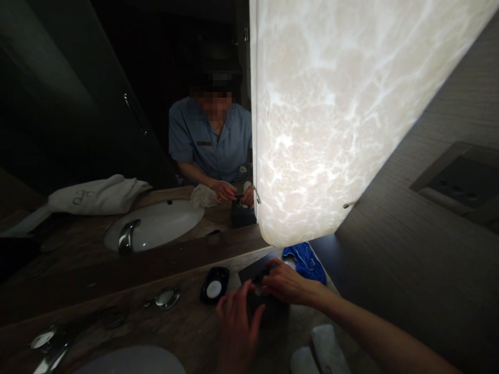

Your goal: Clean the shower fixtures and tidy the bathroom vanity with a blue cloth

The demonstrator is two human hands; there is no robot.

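left to right on the stone counter (pixel 183 332): a black soap dish (pixel 214 284) holding a white soap bar (pixel 213 289), then the left hand (pixel 237 324), fingers half curled at the near-left side of a dark box (pixel 271 311), hold unclear. the right hand (pixel 287 283), the nearer, lies open across the box top, pressure unconfirmed; a blue cloth (pixel 306 262) lies just beyond. no box label is legible.
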